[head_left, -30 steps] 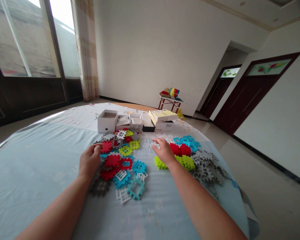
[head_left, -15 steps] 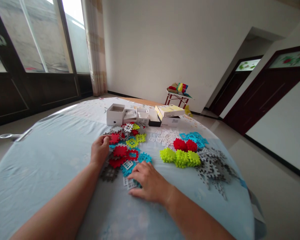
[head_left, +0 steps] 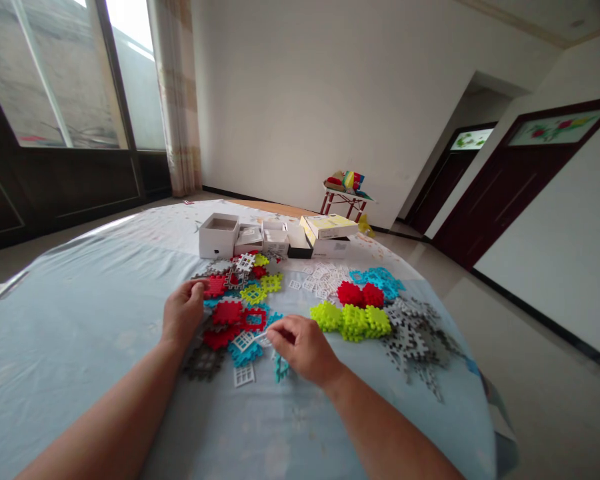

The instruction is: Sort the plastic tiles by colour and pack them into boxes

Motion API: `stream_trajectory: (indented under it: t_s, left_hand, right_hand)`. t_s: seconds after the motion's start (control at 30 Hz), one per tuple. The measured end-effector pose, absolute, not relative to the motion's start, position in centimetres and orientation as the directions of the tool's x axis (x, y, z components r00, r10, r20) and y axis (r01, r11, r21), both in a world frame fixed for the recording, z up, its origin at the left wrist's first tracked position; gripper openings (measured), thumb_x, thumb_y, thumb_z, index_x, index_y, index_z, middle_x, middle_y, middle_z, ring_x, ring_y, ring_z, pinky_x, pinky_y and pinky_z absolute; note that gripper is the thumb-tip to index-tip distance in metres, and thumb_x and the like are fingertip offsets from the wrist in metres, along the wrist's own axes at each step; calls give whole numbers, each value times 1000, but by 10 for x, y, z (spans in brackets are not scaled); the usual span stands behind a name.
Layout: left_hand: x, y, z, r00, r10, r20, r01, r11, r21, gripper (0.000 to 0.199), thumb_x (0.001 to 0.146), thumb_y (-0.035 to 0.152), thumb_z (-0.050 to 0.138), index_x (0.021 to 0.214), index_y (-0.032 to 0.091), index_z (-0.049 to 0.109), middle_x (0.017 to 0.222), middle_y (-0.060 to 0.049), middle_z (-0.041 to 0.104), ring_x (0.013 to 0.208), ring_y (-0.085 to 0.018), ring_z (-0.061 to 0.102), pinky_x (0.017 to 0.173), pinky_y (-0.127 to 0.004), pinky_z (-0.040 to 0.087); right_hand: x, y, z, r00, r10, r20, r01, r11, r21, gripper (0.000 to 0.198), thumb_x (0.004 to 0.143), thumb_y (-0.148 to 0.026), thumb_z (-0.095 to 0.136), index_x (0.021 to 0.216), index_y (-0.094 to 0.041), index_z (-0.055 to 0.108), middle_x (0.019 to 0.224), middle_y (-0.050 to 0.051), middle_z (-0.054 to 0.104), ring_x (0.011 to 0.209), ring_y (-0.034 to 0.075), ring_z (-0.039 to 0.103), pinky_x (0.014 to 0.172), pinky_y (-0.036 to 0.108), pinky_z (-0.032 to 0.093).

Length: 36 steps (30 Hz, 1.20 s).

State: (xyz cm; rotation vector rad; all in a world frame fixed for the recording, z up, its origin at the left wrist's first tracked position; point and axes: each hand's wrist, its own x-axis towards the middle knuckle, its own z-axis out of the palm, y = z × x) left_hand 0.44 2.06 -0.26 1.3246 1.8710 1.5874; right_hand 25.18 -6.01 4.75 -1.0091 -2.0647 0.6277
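Note:
My left hand [head_left: 184, 310] is closed at the left side of a mixed heap, its thumb and fingers pinched at the edge of a red interlocking tile [head_left: 215, 287]. My right hand [head_left: 303, 348] pinches a small white window piece [head_left: 262, 335], seen nearly edge-on. Below its fingers a blue tile [head_left: 281, 368] stands tilted, partly hidden by the hand. Another white window piece [head_left: 244, 375] lies flat on the cloth, and one more [head_left: 243, 341] rests on a blue tile [head_left: 246, 355]. Red tiles [head_left: 227, 311] and a dark grey tile [head_left: 203, 362] lie between my hands.
Sorted piles lie to the right: lime tiles [head_left: 353, 321], red tiles [head_left: 351, 294], blue tiles [head_left: 383, 283], grey tiles [head_left: 417, 330] and white window pieces [head_left: 323, 280]. Behind the heap stand an open white box [head_left: 217, 241], smaller boxes and a yellow-topped box [head_left: 330, 225].
My right hand has lifted off the heap and closed on a white window piece, uncovering another on the cloth. My left hand stays by the red tile. The whole view has shifted slightly.

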Motion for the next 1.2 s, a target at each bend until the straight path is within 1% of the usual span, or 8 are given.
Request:
stream_trajectory:
  t_s: [0.1,0.2,0.37,0.6,0.77,0.87,1.03,1.2]
  left_hand:
    - [5,20,0,-504,813,290,423,-60,904,32,73,35,43,88,19,66,77,-2,70,70,-18,63,64,-25,47]
    - [6,19,2,-505,813,290,422,-60,905,32,72,36,43,86,19,66,77,-2,70,69,-18,64,62,-25,47]
    - [5,19,1,-494,822,281,423,-56,905,33,73,36,43,89,19,66,78,-2,70,70,-18,64,62,-25,47]
    - [3,20,-2,-488,826,281,437,-48,898,33,75,37,42,89,19,65,79,-2,69,70,-18,63,64,-26,46]
    - [2,22,-4,-483,828,284,426,-62,903,33,74,38,42,89,19,65,78,-3,69,71,-19,63,64,-26,46]
    - [3,23,-4,-487,827,280,415,-64,908,33,74,38,42,89,19,65,79,-3,69,71,-19,63,63,-26,47]
    - [4,22,-4,-495,820,287,422,-61,905,32,74,36,43,88,19,65,76,-2,68,70,-19,63,64,-26,46]
    - [4,21,-4,-496,818,292,427,-63,902,32,74,36,42,88,19,66,74,-2,68,69,-19,63,64,-26,46]
  right_hand:
    - [271,-35,50,-294,931,218,334,314,-889,23,81,-36,54,80,-15,63,64,0,61,52,9,49,50,21,39]
    - [290,-8,52,-165,980,110,184,140,-973,27,73,-41,59,74,-14,61,60,0,62,43,7,43,41,19,34]
    - [312,34,58,85,984,157,145,144,-979,28,68,-42,60,71,-14,59,61,1,62,46,7,47,40,17,35]
    - [331,58,61,280,933,227,189,178,-966,38,71,-35,55,102,-12,56,75,5,65,55,10,53,42,18,39]
    - [320,30,58,177,949,261,224,220,-950,32,72,-35,55,95,-13,60,73,5,67,55,11,55,44,19,41]
    - [308,6,53,8,964,265,299,251,-921,26,75,-33,55,92,-15,62,73,4,68,58,12,57,49,22,44]
    - [289,-28,39,-327,896,302,548,440,-712,19,78,-23,56,94,-19,66,85,3,69,75,15,61,69,26,47]
    - [281,-39,32,-423,844,329,644,536,-545,17,77,-14,56,90,-18,67,87,4,66,79,14,59,76,25,44]
